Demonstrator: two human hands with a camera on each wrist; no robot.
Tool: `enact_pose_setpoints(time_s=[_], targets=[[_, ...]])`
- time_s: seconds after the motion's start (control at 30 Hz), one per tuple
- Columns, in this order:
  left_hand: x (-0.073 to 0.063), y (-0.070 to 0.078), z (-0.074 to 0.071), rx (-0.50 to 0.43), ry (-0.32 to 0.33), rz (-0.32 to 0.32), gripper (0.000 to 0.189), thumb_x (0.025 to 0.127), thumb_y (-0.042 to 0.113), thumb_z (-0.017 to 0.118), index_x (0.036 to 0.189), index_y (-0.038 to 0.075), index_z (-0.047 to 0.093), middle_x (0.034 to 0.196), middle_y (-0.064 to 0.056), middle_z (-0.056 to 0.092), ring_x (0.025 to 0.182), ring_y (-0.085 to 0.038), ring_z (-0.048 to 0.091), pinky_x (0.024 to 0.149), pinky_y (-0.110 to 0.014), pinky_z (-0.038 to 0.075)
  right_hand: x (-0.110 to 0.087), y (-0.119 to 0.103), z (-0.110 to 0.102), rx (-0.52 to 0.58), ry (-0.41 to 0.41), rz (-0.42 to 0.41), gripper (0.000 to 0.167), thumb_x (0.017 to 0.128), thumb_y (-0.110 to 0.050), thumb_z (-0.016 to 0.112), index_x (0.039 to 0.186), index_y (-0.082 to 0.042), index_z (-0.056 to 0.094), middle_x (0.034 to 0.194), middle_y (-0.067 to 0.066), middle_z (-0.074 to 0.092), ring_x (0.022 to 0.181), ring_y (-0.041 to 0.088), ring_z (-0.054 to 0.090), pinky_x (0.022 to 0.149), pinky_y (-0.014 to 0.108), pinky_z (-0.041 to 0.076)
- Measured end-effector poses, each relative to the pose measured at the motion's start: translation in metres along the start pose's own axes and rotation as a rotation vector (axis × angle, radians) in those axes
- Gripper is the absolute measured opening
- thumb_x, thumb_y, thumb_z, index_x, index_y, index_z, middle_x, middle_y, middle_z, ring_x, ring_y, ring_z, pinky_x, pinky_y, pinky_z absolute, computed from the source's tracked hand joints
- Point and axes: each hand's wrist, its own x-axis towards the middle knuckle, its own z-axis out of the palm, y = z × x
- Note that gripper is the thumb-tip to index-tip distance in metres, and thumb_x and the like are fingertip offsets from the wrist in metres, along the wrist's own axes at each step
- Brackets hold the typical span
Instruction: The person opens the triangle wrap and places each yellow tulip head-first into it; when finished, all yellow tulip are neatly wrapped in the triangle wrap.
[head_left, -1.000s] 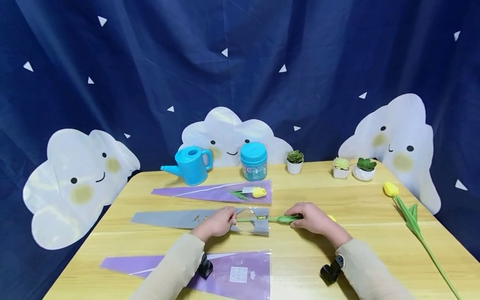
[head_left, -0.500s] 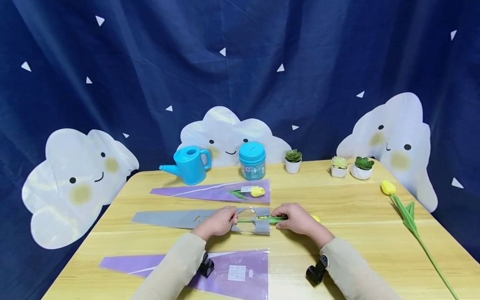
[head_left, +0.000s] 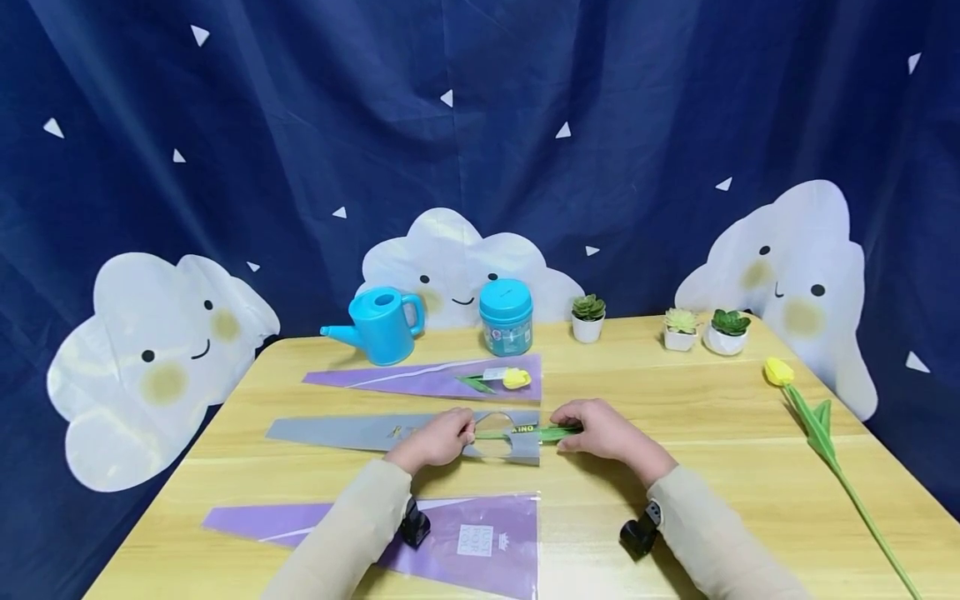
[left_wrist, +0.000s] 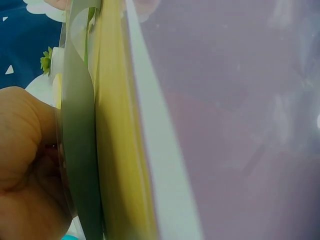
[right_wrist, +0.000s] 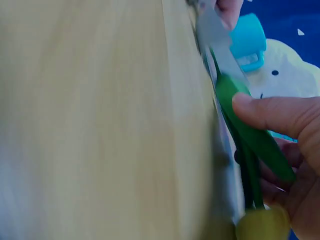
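My left hand pinches the grey flower sleeve beside its clear cut-out window; in the left wrist view the fingers are partly behind the grey sheet. A green stem shows through that window, inside the sleeve. At the sleeve's wide right end, my right hand holds an artificial tulip by its leaves. The right wrist view shows the thumb laid on a green leaf, with the yellow bloom close to the palm. In the head view this bloom is hidden by the hand.
Behind lies a purple sleeve holding a yellow tulip; another purple sleeve is in front, partly under the left forearm. A loose tulip lies at right. A watering can, lidded jar and potted succulents line the back.
The right hand moved left with the tulip, closer to the sleeve's mouth, then shifted slightly back right. More of the leaves are now at the opening. The left hand stays in place.
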Motion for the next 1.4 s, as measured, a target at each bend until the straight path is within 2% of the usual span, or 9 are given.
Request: enact_pose_setpoints(time_s=[0.17, 0.27, 0.43, 0.57, 0.77, 0.9, 1.13, 1.4], targets=[[0.001, 0.000, 0.001, -0.001, -0.015, -0.006, 0.020, 0.095, 0.009, 0.050, 0.076, 0.009, 0.044, 0.073, -0.001, 0.040, 0.069, -0.016, 0.040, 0.066, -0.032, 0.034, -0.011, 0.011, -0.014, -0.020, -0.005, 0.030, 0.031, 0.074, -0.015, 0.076, 0.101, -0.003, 0.066, 0.092, 0.003, 0.067, 0.084, 0.017, 0.060, 0.078, 0.036, 0.048], [0.001, 0.001, 0.000, -0.017, -0.018, -0.010, 0.020, 0.095, 0.008, 0.049, 0.076, 0.008, 0.043, 0.073, -0.002, 0.040, 0.069, -0.017, 0.039, 0.065, -0.032, 0.034, -0.018, 0.018, -0.020, 0.006, 0.009, 0.058, 0.029, 0.076, -0.011, 0.073, 0.102, -0.002, 0.066, 0.093, 0.005, 0.067, 0.086, 0.019, 0.060, 0.078, 0.037, 0.048], [0.000, 0.002, -0.001, -0.019, -0.015, -0.011, 0.020, 0.095, 0.008, 0.049, 0.076, 0.008, 0.043, 0.073, -0.002, 0.040, 0.069, -0.017, 0.039, 0.065, -0.032, 0.034, -0.028, 0.025, -0.025, 0.037, 0.031, 0.091, 0.024, 0.080, -0.008, 0.069, 0.103, -0.002, 0.067, 0.098, 0.009, 0.067, 0.090, 0.022, 0.060, 0.079, 0.037, 0.048], [-0.001, 0.003, -0.002, -0.018, -0.021, -0.015, 0.020, 0.095, 0.008, 0.049, 0.076, 0.008, 0.044, 0.073, -0.002, 0.040, 0.069, -0.017, 0.039, 0.066, -0.033, 0.034, -0.031, 0.027, -0.024, 0.032, 0.047, 0.084, 0.020, 0.080, -0.011, 0.069, 0.099, -0.004, 0.068, 0.096, 0.006, 0.068, 0.091, 0.021, 0.060, 0.079, 0.036, 0.048], [-0.001, 0.004, -0.002, -0.008, -0.031, -0.033, 0.020, 0.095, 0.008, 0.048, 0.076, 0.008, 0.043, 0.073, -0.002, 0.040, 0.068, -0.017, 0.039, 0.066, -0.033, 0.033, -0.028, 0.026, -0.016, 0.006, 0.082, 0.066, 0.008, 0.077, -0.006, 0.069, 0.085, -0.009, 0.068, 0.084, -0.001, 0.064, 0.079, 0.012, 0.055, 0.071, 0.029, 0.045], [0.000, 0.004, -0.002, 0.010, -0.030, -0.034, 0.020, 0.095, 0.008, 0.048, 0.076, 0.009, 0.044, 0.073, -0.001, 0.041, 0.068, -0.016, 0.039, 0.066, -0.033, 0.034, -0.026, 0.025, -0.013, -0.009, 0.089, 0.035, 0.007, 0.077, -0.003, 0.068, 0.079, -0.009, 0.065, 0.079, -0.002, 0.059, 0.073, 0.009, 0.050, 0.066, 0.025, 0.043], [-0.001, 0.006, -0.003, 0.019, -0.030, -0.008, 0.019, 0.096, 0.009, 0.048, 0.077, 0.009, 0.044, 0.073, -0.001, 0.041, 0.068, -0.016, 0.040, 0.066, -0.032, 0.035, -0.020, 0.017, -0.009, -0.092, 0.115, -0.043, 0.008, 0.078, -0.002, 0.067, 0.077, -0.009, 0.063, 0.076, -0.006, 0.055, 0.071, 0.008, 0.049, 0.065, 0.025, 0.043], [0.001, 0.010, -0.004, 0.020, -0.010, 0.013, 0.020, 0.095, 0.008, 0.048, 0.075, 0.010, 0.044, 0.072, -0.001, 0.041, 0.069, -0.016, 0.040, 0.067, -0.033, 0.035, -0.006, 0.006, 0.000, -0.114, 0.108, -0.045, 0.008, 0.078, -0.003, 0.067, 0.078, -0.009, 0.063, 0.076, -0.006, 0.056, 0.073, 0.009, 0.049, 0.067, 0.027, 0.043]])
